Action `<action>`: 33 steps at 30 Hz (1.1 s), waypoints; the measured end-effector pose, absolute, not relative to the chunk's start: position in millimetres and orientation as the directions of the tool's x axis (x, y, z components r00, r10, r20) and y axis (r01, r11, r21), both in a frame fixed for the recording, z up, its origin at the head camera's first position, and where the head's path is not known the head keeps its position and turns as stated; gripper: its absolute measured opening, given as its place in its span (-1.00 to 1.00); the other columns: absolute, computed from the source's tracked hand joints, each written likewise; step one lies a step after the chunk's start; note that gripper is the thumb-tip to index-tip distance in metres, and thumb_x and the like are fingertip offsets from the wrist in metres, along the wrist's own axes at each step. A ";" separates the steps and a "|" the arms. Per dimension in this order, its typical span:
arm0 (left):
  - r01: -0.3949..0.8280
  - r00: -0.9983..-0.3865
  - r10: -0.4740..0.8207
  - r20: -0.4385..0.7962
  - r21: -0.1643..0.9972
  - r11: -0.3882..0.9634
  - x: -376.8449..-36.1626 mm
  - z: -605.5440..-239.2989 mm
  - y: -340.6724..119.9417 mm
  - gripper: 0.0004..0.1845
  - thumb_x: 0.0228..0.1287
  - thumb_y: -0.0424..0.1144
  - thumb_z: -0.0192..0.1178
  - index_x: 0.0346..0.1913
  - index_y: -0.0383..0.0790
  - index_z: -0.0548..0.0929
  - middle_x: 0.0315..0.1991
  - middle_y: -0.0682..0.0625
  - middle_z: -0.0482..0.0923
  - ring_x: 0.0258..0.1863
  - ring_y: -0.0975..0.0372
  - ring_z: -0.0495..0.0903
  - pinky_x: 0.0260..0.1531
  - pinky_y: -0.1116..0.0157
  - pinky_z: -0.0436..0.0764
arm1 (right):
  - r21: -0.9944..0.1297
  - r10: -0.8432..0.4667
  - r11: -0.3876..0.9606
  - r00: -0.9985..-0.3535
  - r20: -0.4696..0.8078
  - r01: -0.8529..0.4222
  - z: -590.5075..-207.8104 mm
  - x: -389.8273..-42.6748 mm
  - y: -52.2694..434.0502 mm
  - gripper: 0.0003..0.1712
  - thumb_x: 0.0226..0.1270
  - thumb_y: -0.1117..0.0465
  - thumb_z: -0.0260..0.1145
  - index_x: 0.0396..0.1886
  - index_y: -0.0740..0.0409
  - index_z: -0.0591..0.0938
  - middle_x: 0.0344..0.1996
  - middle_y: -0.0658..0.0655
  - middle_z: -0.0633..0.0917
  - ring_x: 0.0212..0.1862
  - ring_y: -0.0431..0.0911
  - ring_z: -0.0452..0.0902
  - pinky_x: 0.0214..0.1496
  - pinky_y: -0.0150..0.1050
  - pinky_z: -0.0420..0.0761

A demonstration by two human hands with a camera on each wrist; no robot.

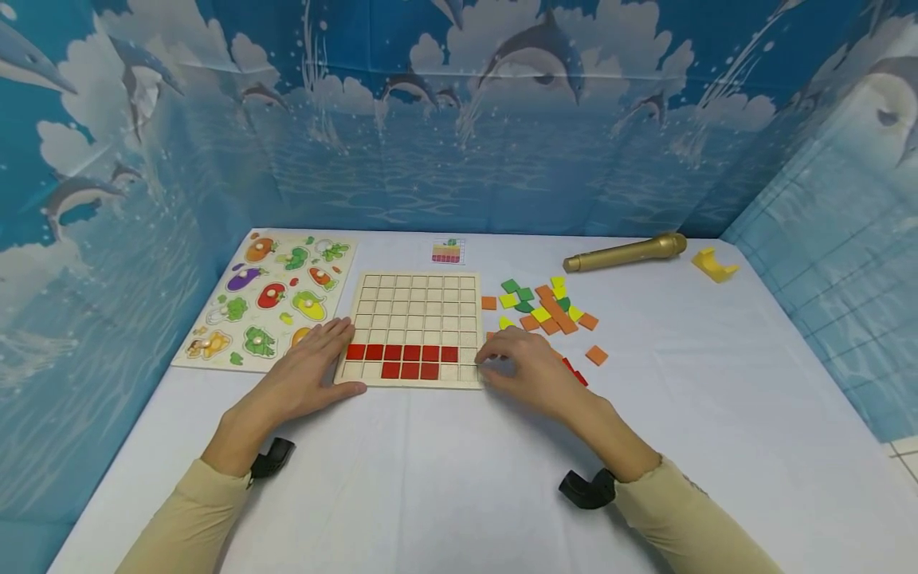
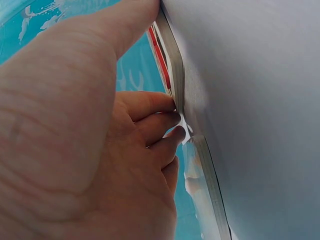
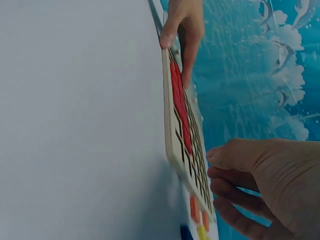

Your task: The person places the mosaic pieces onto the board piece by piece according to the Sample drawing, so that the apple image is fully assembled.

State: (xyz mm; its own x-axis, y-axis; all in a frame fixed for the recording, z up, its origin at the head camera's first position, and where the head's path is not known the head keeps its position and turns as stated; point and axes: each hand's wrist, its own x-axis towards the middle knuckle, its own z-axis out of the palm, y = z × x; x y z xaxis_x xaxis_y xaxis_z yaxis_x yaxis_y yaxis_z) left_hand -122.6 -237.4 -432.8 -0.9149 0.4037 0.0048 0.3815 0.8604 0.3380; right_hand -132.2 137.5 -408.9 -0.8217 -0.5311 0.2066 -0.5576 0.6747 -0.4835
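Left of centre, the left hand lay flat with straight fingers on the lower left corner of the grid board. Red tiles filled its bottom rows. Right hand curled at the lower right corner; grip unclear.

**Camera placement: three views, one shared board**

Your head camera looks forward and down from above at the whole tabletop. Your left wrist camera sits very close behind the left hand, facing the grid board edge-on. Your right wrist camera views the same grid board from its opposite side, rolled sideways, at close range.
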 end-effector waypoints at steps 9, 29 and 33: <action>0.382 -0.915 0.404 0.006 0.334 0.862 -123.5 -434.5 -236.9 0.05 0.32 0.20 0.40 0.63 -0.37 0.21 0.67 -0.27 0.11 0.67 -0.19 0.05 0.65 -0.17 0.03 | -0.479 -0.435 0.743 -0.881 0.184 -0.467 -411.2 -124.6 195.8 -0.78 0.25 0.28 0.58 -0.11 0.01 0.82 -0.22 -0.05 0.77 -0.17 -0.09 0.61 -0.11 -0.17 0.72; 0.381 -0.915 0.404 0.008 0.352 0.855 -123.7 -434.7 -241.2 0.06 0.34 0.25 0.37 0.64 -0.35 0.20 0.68 -0.26 0.09 0.67 -0.20 0.03 0.65 -0.19 0.01 | -0.419 -0.360 0.830 -0.928 0.100 -0.367 -418.6 -116.1 241.8 -0.58 0.14 0.25 0.66 0.03 0.11 0.80 -0.17 0.03 0.78 -0.18 -0.11 0.67 -0.10 -0.12 0.79; 0.378 -0.915 0.403 0.006 0.358 0.854 -124.8 -437.3 -237.8 0.06 0.33 0.24 0.38 0.64 -0.35 0.20 0.68 -0.25 0.10 0.68 -0.19 0.03 0.65 -0.18 0.01 | -0.419 -0.340 0.840 -0.936 0.091 -0.345 -418.4 -115.1 245.8 -0.56 0.14 0.25 0.66 0.04 0.12 0.78 -0.16 0.03 0.78 -0.17 -0.10 0.68 -0.09 -0.12 0.79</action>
